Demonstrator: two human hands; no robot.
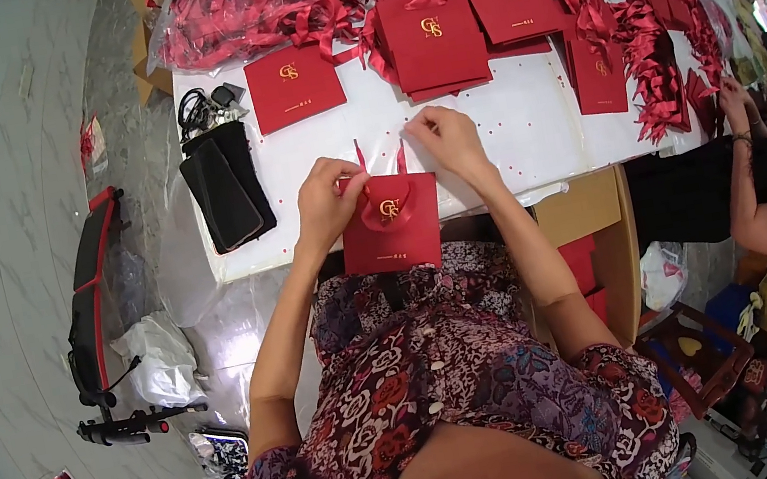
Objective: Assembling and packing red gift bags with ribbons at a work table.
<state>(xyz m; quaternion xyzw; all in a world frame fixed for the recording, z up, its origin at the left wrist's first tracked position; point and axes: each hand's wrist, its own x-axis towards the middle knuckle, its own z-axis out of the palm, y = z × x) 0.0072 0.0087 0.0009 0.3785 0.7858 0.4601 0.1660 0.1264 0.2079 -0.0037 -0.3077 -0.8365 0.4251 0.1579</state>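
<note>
A small red paper gift bag (393, 238) with a gold emblem lies flat at the table's near edge, partly over my lap. A red ribbon (392, 221) loops down over its front, and the two ribbon ends stand up past its top edge. My left hand (331, 199) is closed at the bag's upper left corner, thumb and fingers pinching the edge beside one ribbon end. My right hand (450, 140) hovers above the upper right corner, next to the other ribbon end. Its fingers are curled into a pinch; whatever they hold is too small to make out.
Finished-looking red bags (431, 39) and a heap of red ribbons (253, 3) cover the table's far side. A black phone (221, 190) and cables lie left. Under the right edge stands a cardboard box (617, 251). Another person's arm (744, 179) works at the far right.
</note>
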